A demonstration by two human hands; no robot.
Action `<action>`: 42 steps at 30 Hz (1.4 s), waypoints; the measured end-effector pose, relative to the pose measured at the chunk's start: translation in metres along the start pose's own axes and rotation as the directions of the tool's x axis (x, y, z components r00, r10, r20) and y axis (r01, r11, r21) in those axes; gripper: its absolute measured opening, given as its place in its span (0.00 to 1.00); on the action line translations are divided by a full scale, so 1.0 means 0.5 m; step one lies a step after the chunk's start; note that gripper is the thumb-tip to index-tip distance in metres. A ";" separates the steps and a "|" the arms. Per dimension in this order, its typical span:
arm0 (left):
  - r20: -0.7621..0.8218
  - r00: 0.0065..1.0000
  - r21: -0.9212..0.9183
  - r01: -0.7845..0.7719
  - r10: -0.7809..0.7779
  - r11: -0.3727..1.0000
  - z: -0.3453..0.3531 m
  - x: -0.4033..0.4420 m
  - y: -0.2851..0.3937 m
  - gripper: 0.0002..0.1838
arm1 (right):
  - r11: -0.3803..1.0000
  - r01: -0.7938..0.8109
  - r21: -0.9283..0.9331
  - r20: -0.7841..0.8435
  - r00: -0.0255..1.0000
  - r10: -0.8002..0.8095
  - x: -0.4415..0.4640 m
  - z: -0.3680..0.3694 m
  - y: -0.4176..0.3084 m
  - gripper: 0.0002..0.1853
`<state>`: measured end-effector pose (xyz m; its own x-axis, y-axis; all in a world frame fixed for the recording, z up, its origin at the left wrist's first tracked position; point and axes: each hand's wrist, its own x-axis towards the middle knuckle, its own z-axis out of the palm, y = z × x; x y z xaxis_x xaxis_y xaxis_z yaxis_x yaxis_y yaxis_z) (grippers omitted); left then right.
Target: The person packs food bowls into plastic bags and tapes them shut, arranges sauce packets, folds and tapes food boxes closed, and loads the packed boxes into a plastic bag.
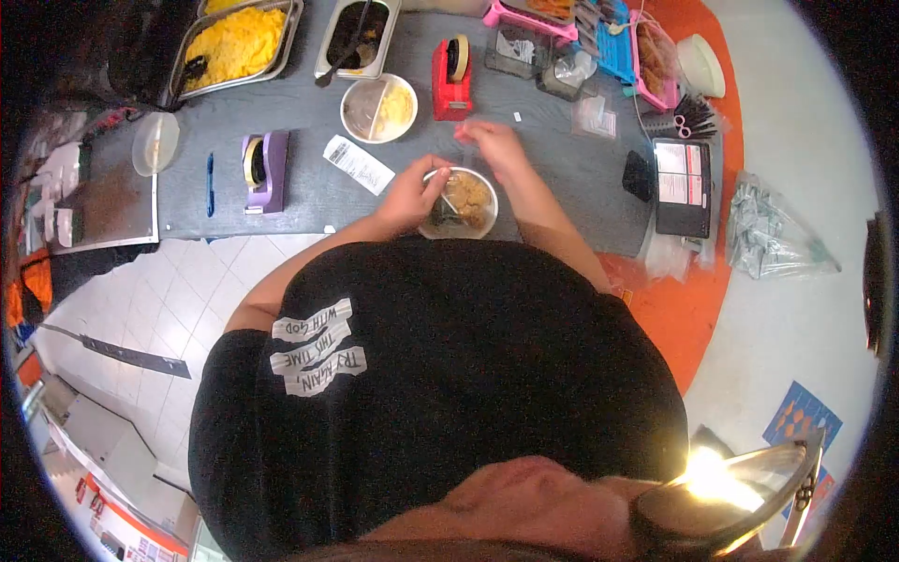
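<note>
Close to my body sits a round white takeaway bowl [471,201] with a divider, brown crumbly food on one side and something darker on the other. My left hand [412,195] is closed at its left rim, the thumb over the edge. Above and right of the bowl is my right hand [496,148], fingertips pinched together; what they hold, if anything, is too small to make out. Just beyond these fingers stands a red tape dispenser [453,84]. A second divided bowl [378,110], with yellow food in one half, is farther up the table. A printed paper slip [359,165] lies left of my left hand.
A purple tape dispenser [268,173] and blue pen [211,184] are at the left. Trays of yellow food [238,47] and dark food [356,39] line the back. Pink basket [655,61], scissors [683,125] and card terminal [683,187] are at the right.
</note>
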<state>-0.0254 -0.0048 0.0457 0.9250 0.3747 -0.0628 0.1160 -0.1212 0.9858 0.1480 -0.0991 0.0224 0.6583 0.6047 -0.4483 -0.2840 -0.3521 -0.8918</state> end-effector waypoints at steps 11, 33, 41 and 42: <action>0.204 0.912 -0.059 -0.351 0.356 0.934 -0.029 -0.009 0.023 0.11 | 0.663 -0.599 0.448 0.460 0.791 0.404 -0.125 -0.025 0.082 0.14; -0.030 0.992 -0.047 0.118 -0.120 0.992 -0.012 0.008 -0.035 0.14 | 0.835 0.489 -0.252 0.253 0.866 -0.431 -0.136 -0.001 0.011 0.15; -0.028 0.936 -0.232 0.335 -0.350 0.913 -0.012 0.030 -0.083 0.19 | 0.951 0.077 -0.299 0.176 0.984 -0.025 -0.102 0.011 0.066 0.20; -0.031 0.935 -0.237 0.338 -0.354 0.911 -0.016 0.034 -0.082 0.19 | 0.968 -0.010 -0.252 0.115 0.993 0.040 -0.098 0.019 0.074 0.20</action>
<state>-0.0175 0.0138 0.0055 0.8124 0.4212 -0.4032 0.3324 0.2337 0.9137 0.0985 -0.1350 0.0109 0.5618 0.6681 -0.4879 -0.1055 -0.5271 -0.8433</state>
